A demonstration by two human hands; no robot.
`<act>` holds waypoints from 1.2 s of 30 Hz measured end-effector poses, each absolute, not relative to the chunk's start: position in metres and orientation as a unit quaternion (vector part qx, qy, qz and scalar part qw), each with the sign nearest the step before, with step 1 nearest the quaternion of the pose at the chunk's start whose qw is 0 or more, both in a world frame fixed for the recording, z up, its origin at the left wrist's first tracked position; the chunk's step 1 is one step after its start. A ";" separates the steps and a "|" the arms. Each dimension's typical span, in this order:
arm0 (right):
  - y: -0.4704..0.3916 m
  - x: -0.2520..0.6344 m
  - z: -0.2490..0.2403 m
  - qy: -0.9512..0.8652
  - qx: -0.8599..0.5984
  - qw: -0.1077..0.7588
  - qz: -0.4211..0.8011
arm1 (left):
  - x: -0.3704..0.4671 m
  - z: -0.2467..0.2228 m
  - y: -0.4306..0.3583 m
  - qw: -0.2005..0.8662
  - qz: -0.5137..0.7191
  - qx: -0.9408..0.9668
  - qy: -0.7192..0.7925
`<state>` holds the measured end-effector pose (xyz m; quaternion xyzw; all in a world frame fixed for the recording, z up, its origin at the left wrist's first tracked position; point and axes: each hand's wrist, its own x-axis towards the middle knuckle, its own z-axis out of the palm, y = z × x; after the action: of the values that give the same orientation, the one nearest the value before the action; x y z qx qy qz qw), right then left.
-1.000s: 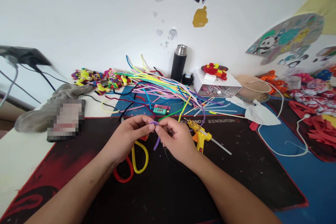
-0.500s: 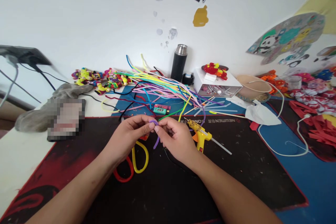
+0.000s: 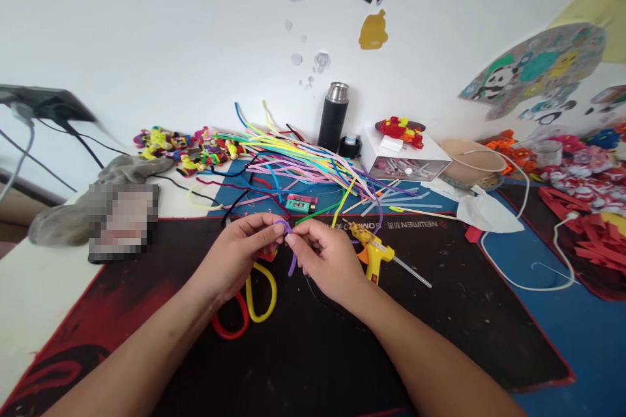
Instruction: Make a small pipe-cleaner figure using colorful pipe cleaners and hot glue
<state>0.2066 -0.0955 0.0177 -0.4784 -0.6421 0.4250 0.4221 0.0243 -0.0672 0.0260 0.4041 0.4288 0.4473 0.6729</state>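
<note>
Black red-edged desk mat (image 3: 313, 365) on a blue-covered tabletop (image 3: 591, 345); white stickered wall (image 3: 195, 26) beyond the mat. Over the mat: bent, fuzzy purple stem (image 3: 292, 266), pinched between thumb and fingers of left hand (image 3: 239, 244) and right hand (image 3: 332, 257). On the mat: yellow plastic glue gun (image 3: 374, 257), partly covered by the right hand; red loop (image 3: 232, 337) and yellow loop (image 3: 274, 294), tops masked by the left. Past the mat's far edge: heaped multicoloured fuzzy stems (image 3: 303, 159), black steel-topped flask (image 3: 333, 120).

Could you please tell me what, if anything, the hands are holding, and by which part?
The left hand and right hand both pinch a purple fuzzy strip at its bent upper part; a length hangs below.
</note>
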 end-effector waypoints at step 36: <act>-0.097 0.208 0.022 -0.664 -0.472 0.429 0.391 | 0.026 0.025 -0.069 0.673 0.468 0.369 0.438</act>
<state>0.2080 -0.0973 0.0216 -0.4721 -0.6639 0.3907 0.4285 0.0259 -0.0688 0.0246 0.3690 0.4379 0.4685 0.6728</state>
